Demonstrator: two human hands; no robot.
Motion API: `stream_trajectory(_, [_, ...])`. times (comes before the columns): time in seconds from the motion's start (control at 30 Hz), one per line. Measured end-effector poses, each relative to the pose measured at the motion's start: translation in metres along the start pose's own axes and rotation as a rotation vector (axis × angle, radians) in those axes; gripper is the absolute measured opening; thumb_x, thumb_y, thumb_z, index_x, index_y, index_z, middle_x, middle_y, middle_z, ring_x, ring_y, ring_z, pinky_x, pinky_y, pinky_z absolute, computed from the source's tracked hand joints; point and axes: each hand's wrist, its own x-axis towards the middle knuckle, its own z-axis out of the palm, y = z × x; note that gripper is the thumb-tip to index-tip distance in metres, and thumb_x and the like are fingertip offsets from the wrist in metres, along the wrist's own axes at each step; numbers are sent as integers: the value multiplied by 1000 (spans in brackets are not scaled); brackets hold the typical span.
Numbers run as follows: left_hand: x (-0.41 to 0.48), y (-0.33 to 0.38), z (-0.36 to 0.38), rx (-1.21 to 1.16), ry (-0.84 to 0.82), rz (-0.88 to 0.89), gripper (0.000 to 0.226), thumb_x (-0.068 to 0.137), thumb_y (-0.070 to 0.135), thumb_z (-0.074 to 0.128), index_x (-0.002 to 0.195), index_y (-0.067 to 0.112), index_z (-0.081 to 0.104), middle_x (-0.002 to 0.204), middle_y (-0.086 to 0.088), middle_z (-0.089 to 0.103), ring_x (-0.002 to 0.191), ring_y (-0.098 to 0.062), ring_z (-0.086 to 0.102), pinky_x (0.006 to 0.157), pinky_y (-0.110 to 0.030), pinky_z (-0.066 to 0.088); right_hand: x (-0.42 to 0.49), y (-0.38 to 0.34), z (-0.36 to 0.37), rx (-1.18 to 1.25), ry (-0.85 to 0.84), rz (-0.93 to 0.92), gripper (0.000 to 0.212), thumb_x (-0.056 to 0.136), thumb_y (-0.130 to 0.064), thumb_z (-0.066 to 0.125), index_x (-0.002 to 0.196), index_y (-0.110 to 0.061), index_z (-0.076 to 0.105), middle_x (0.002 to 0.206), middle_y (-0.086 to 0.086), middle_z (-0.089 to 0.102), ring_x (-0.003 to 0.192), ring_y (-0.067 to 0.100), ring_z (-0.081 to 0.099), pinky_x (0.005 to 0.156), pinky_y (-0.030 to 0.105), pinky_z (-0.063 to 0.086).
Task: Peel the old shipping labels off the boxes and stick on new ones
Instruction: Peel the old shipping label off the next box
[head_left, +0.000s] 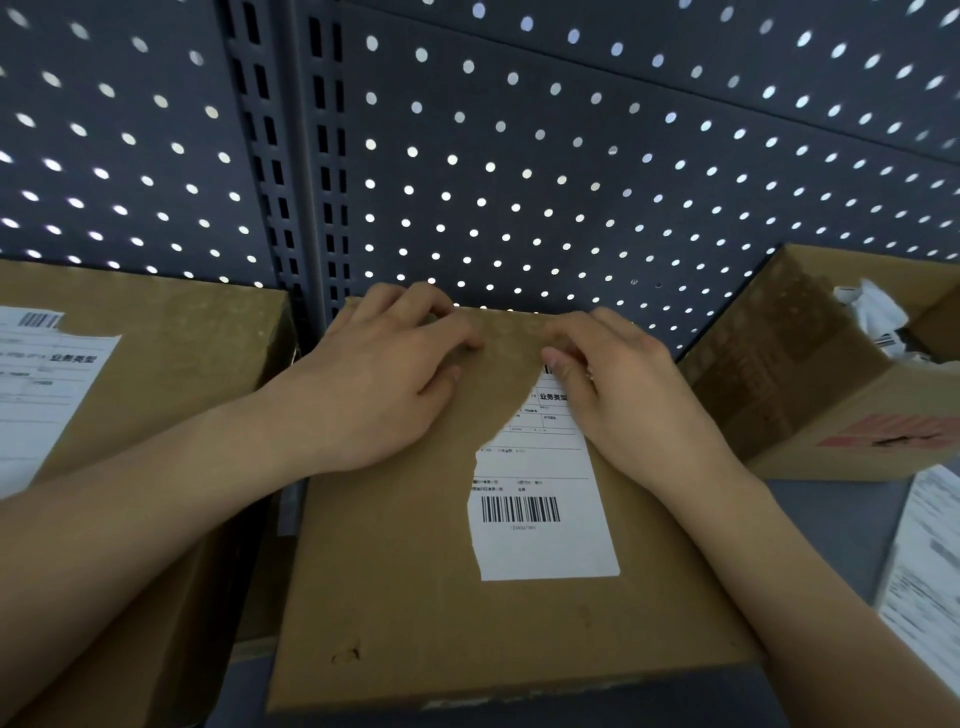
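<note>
Pegboard (571, 156) backs a grey counter (831, 519) carrying three cardboard boxes. The middle box (405, 571) sits squarely under both hands, probably pulled close for working. Its old label (540, 540) is half gone, the left side torn away in a ragged line while the barcode part remains stuck. The left box (171, 332) has its own label (47, 395), with one corner torn off. The open right box (789, 395) holds crumpled white scraps (872, 312), seemingly serving as a bin. Printed sheets (924, 571), likely the new labels, lie at the right edge. The left hand (384, 374) rests bent fingers on the bare cardboard, its grip on nothing, apparently steadying the box. The right hand (623, 395) has thumb and fingertips pinching the label's top corner to lift it.
</note>
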Motion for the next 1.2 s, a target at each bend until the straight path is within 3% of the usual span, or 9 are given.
stream_trajectory(0.2, [0, -1, 1, 4, 5, -1, 34, 96, 34, 44, 129, 35, 51, 129, 13, 42, 121, -14, 33, 109, -43, 31, -3, 2, -1, 63, 43, 10, 11, 92, -16, 67, 100, -15, 75, 89, -4, 57, 84, 16, 57, 72, 13, 39])
stream_trajectory(0.33, [0, -1, 1, -5, 7, 2, 35, 96, 34, 45, 130, 36, 51, 129, 14, 42, 121, -13, 33, 109, -42, 30, 1, 4, 2, 29, 69, -49, 10, 92, -10, 66, 95, -9, 75, 90, 1, 62, 83, 24, 61, 75, 27, 50])
stream_trajectory(0.43, [0, -1, 1, 1, 8, 4, 36, 95, 34, 44, 130, 35, 51, 129, 14, 42, 121, -13, 33, 109, -41, 30, 0, 4, 3, -57, 77, -96, 12, 95, -12, 62, 94, -5, 71, 93, 5, 61, 77, 26, 61, 67, 41, 56])
stream_trajectory(0.63, [1, -1, 1, 12, 5, 4, 35, 96, 33, 45, 131, 35, 50, 130, 13, 42, 122, -14, 32, 111, -39, 28, 1, 4, 7, -72, 58, -76, 16, 99, -15, 55, 96, -7, 68, 95, 4, 57, 83, 27, 59, 68, 45, 55])
stream_trajectory(0.7, [0, -1, 1, 3, 8, 6, 35, 96, 33, 45, 131, 35, 50, 129, 13, 42, 122, -13, 32, 111, -39, 28, -1, 3, 4, -23, 54, -40, 14, 99, -15, 54, 100, -10, 67, 96, 1, 57, 88, 23, 58, 74, 39, 53])
stream_trajectory(0.83, [0, -1, 1, 1, 16, 9, 34, 97, 32, 45, 130, 35, 50, 128, 14, 42, 123, -13, 32, 111, -39, 29, -6, 1, -3, 73, 36, 21, 29, 96, -11, 58, 122, -20, 65, 96, -5, 56, 91, 12, 53, 76, 9, 38])
stream_trajectory(0.93, [0, -1, 1, 1, 20, 18, 34, 97, 31, 46, 130, 35, 50, 128, 13, 43, 121, -13, 33, 110, -39, 29, -5, 4, -2, 84, 43, 21, 20, 92, -10, 65, 108, -17, 74, 95, -5, 59, 87, 10, 56, 75, 4, 39])
stream_trajectory(1.07, [0, -2, 2, 5, 23, 17, 34, 97, 32, 46, 130, 36, 50, 128, 14, 42, 120, -12, 33, 109, -38, 29, 1, 6, -5, 116, 12, 14, 12, 92, -11, 68, 99, -16, 76, 94, -3, 63, 84, 13, 60, 77, 10, 43])
stream_trajectory(1.2, [1, -3, 2, 6, 25, 14, 33, 96, 31, 46, 129, 36, 50, 128, 14, 42, 120, -12, 32, 109, -37, 29, 6, 3, -3, -28, -50, 26, 10, 97, -21, 59, 98, -19, 69, 98, -5, 57, 88, 21, 58, 75, 40, 52])
